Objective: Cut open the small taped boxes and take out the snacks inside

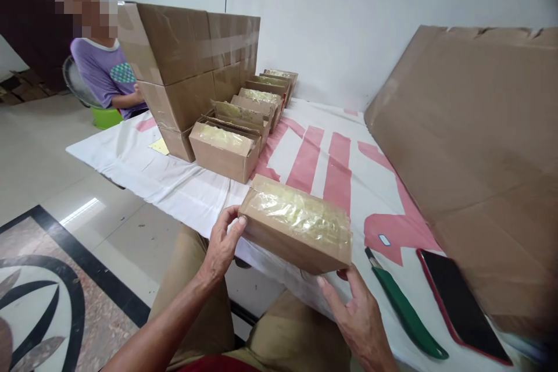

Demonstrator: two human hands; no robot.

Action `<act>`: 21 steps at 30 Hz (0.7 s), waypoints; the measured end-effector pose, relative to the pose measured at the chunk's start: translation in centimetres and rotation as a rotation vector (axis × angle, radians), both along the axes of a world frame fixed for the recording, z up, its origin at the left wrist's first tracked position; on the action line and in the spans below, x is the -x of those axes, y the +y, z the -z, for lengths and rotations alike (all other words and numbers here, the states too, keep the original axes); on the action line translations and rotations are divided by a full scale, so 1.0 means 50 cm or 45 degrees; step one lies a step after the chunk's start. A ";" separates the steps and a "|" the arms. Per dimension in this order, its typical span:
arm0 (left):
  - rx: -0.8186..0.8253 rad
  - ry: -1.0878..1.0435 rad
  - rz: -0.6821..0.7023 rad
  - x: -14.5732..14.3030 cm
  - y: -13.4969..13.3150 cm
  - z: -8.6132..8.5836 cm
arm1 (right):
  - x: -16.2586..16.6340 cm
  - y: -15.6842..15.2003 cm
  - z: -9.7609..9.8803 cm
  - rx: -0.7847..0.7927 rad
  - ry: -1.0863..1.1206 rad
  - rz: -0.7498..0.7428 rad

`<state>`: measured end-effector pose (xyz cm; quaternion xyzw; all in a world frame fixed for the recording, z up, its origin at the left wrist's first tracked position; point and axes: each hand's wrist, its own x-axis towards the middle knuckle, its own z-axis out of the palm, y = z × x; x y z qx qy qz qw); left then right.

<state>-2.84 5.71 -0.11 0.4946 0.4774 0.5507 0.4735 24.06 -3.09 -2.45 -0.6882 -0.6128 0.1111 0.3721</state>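
The left hand (222,244) is pinching the left end of a small carton (296,226) between thumb and fingers. The right hand (360,311) is curling its fingers at the lower right corner, thumb set apart; whether they are gripping cannot be told. Between both sets of fingers, the carton is showing glossy clear film over yellowish contents at the near edge of the cloth-covered bench (126,154). Beyond the left fingers, a row of similar cartons (256,106) is extending away beside a stack of closed boxes (187,64); farther off, a person in purple (98,72) is sitting. Right of the right fingers, a green-handled knife (405,311) and a phone (464,302) are lying near a large cardboard panel (479,168).
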 end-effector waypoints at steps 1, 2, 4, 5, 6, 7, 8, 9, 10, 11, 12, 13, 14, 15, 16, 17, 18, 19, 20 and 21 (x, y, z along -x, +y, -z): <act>-0.001 0.009 -0.010 -0.002 0.002 -0.005 | 0.001 0.004 -0.001 0.002 0.000 0.007; -0.001 0.016 -0.021 -0.006 0.005 -0.009 | 0.003 0.010 -0.002 -0.001 -0.008 0.016; 0.003 0.009 -0.036 -0.017 0.013 -0.016 | 0.009 0.024 0.001 -0.025 -0.048 0.060; 0.009 -0.007 -0.032 -0.022 0.017 -0.017 | 0.012 0.031 0.004 -0.043 -0.075 0.089; 0.017 -0.026 -0.015 -0.026 0.021 -0.016 | 0.013 0.038 0.008 -0.064 -0.105 0.115; 0.028 -0.049 0.007 -0.028 0.024 -0.013 | 0.012 0.044 0.014 -0.088 -0.141 0.128; 0.043 -0.067 0.030 -0.027 0.027 -0.008 | 0.006 0.047 0.019 -0.117 -0.180 0.124; 0.064 -0.075 0.048 -0.022 0.029 -0.002 | -0.006 0.047 0.025 -0.150 -0.222 0.106; 0.089 -0.074 0.059 -0.015 0.031 0.003 | -0.024 0.042 0.030 -0.188 -0.263 0.084; 0.111 -0.066 0.060 -0.005 0.033 0.007 | -0.048 0.034 0.034 -0.225 -0.301 0.070; 0.122 -0.050 0.053 0.006 0.035 0.010 | -0.076 0.020 0.038 -0.248 -0.346 0.077; 0.117 -0.029 0.042 0.016 0.039 0.010 | -0.108 0.003 0.041 -0.247 -0.403 0.103; 0.096 -0.007 0.034 0.025 0.044 0.007 | -0.139 -0.016 0.043 -0.219 -0.482 0.144; 0.061 0.007 0.030 0.031 0.052 0.001 | -0.169 -0.037 0.043 -0.156 -0.598 0.193; 0.018 0.012 0.038 0.035 0.063 -0.006 | -0.195 -0.056 0.043 -0.094 -0.724 0.220; -0.035 0.006 0.059 0.034 0.075 -0.014 | -0.215 -0.073 0.043 -0.029 -0.848 0.232; -0.094 -0.011 0.089 0.030 0.090 -0.021 | -0.229 -0.085 0.041 0.022 -0.958 0.229; -0.157 -0.036 0.127 0.024 0.105 -0.028 | -0.238 -0.093 0.040 0.054 -1.043 0.216; -0.216 -0.059 0.168 0.016 0.120 -0.034 | -0.242 -0.096 0.040 0.073 -1.103 0.208; -0.257 -0.074 0.213 0.008 0.133 -0.037 | -0.243 -0.095 0.041 0.087 -1.144 0.205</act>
